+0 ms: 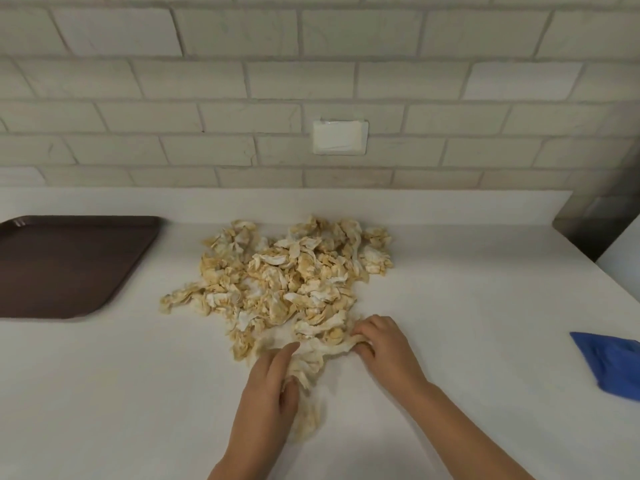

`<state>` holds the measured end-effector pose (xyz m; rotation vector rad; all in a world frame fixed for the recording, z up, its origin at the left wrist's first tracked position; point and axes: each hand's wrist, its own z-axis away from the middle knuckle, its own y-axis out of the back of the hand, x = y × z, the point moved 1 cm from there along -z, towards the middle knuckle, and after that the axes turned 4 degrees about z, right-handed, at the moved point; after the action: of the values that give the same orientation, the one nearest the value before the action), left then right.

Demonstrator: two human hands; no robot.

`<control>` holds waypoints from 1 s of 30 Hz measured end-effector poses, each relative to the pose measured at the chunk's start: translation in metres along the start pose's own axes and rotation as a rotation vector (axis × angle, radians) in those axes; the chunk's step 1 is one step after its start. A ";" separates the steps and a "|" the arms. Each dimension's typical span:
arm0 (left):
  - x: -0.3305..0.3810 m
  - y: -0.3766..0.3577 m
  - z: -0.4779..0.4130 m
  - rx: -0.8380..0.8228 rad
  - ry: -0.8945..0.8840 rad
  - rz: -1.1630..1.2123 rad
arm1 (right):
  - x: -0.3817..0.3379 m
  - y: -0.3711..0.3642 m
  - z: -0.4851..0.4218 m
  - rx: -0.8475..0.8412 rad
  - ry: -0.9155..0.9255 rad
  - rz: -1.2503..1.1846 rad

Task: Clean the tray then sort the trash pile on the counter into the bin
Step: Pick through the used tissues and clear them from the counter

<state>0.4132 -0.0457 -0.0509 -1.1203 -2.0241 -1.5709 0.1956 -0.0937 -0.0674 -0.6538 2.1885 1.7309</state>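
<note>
Head view: left hand [268,386] and right hand [382,344], slightly apart, both gripped one stained paper strip [320,351] at the near edge of the trash pile [284,275], just ahead of them on the desk [121,393]. The tray [69,265], far left, looked clean. Sorting seemed begun, and the next move likely called for lifting the strip clear toward a bin out of view.

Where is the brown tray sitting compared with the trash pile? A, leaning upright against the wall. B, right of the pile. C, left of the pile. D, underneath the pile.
C: the brown tray lies flat on the counter, left of the trash pile and apart from it.
</note>
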 end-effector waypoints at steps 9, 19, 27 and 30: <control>0.002 0.034 -0.033 0.223 0.348 0.295 | -0.002 0.043 -0.007 0.059 -0.223 -0.364; 0.006 0.052 -0.043 0.156 0.267 0.405 | -0.046 0.063 -0.057 -0.109 0.000 -0.119; 0.013 -0.005 -0.002 -0.276 -0.001 -0.473 | -0.041 -0.017 -0.051 -0.230 0.203 0.112; 0.005 -0.010 0.004 -0.198 -0.053 -0.466 | -0.034 -0.022 -0.053 -0.027 0.258 0.073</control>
<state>0.4030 -0.0413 -0.0553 -0.7921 -2.3253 -2.0175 0.2395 -0.1424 -0.0563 -0.8572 2.3893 1.8021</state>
